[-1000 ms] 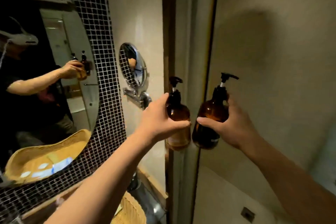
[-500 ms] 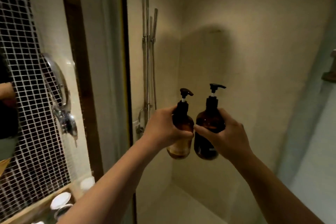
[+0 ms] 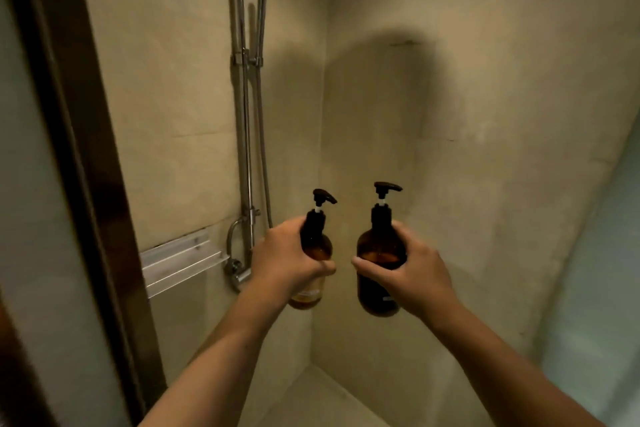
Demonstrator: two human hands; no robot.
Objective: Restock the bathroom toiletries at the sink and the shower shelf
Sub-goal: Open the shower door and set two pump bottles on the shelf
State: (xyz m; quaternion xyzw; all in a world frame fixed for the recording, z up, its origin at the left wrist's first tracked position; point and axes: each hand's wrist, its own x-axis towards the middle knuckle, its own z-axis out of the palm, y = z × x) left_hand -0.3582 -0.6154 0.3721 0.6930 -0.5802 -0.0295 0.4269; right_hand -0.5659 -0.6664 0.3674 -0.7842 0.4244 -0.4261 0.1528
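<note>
Two amber pump bottles with black pump heads are held upright in front of me inside the shower stall. My left hand (image 3: 287, 262) grips the smaller bottle (image 3: 316, 246) around its middle. My right hand (image 3: 414, 276) grips the larger, darker bottle (image 3: 377, 253) from the right side. A small gap separates the bottles. A clear shower shelf (image 3: 180, 258) is fixed to the left wall, lower left of my left hand, and nothing stands on it.
A chrome shower rail with hose and mixer valve (image 3: 242, 149) runs down the left wall beside the shelf. A dark wooden door frame (image 3: 100, 201) stands at the far left. Beige tiled walls meet in a corner behind the bottles; frosted glass (image 3: 602, 288) is at right.
My view has swung right from the mirror and sink into the shower stall. Both hands kept their bottles and carried them forward; the shelf has come into sight.
</note>
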